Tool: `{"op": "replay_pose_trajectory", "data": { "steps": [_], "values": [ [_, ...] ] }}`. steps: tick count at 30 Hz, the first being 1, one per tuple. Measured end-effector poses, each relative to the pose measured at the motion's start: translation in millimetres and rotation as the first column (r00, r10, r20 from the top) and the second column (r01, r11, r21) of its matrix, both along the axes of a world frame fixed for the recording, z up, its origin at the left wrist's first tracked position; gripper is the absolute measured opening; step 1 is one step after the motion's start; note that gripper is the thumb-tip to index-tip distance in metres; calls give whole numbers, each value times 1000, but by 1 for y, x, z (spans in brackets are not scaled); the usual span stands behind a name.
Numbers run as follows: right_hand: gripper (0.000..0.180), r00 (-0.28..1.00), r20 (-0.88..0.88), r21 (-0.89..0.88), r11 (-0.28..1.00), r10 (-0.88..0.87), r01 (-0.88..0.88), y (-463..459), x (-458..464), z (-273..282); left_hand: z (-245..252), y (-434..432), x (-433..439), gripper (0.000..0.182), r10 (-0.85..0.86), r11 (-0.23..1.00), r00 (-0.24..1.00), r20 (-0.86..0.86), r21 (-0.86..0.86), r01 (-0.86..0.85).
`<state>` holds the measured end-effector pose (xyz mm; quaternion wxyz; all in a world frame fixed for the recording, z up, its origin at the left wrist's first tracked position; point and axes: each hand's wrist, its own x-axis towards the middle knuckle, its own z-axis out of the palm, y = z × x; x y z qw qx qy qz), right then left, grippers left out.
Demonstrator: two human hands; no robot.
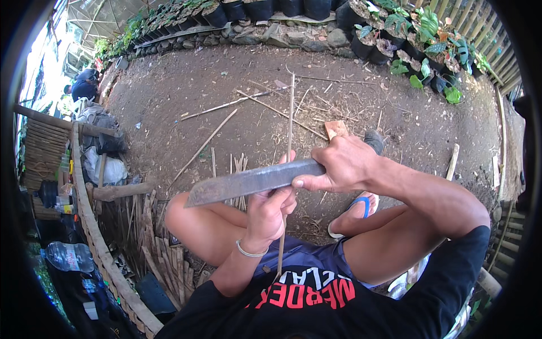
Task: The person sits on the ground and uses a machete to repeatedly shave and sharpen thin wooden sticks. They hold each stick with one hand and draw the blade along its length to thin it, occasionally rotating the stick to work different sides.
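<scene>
My right hand (347, 163) grips a machete near the base of its wide grey blade (254, 180), with the thumb along the metal. The blade points left and crosses over a thin bamboo strip (291, 114). My left hand (271, 212) holds that strip just below the blade, fingers partly hidden behind the metal. From my lap the strip runs up and away from me, its far end above the ground. Whether the edge touches the strip is hidden. Beyond my right hand show a wooden block (335, 128) and a dark rounded end (374, 141); I cannot tell what the latter belongs to.
Loose sticks (207, 146) and shavings lie on the dirt ground (161, 93). Split wood (169, 262) is piled at my left beside a bamboo bench (91, 229). Potted plants (402, 38) line the far side. A person (86, 84) is at the far left.
</scene>
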<state>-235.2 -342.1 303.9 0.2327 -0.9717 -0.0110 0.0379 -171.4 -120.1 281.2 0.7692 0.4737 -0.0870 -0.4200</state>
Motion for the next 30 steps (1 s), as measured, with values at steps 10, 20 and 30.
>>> {"op": "replay_pose_trajectory", "data": {
  "steps": [10,20,30],
  "values": [
    [85,988,-48,-71,987,-149,145,-36,11,-12,-1,18,9,49,-41,999,998,-56,26,43],
    [90,987,13,59,985,-161,160,-18,3,5,3,12,8,52,-38,999,993,-113,4,39],
    [93,999,31,-135,991,-6,10,-2,-2,-1,7,18,7,56,-134,989,977,-166,41,143]
  ]
}}
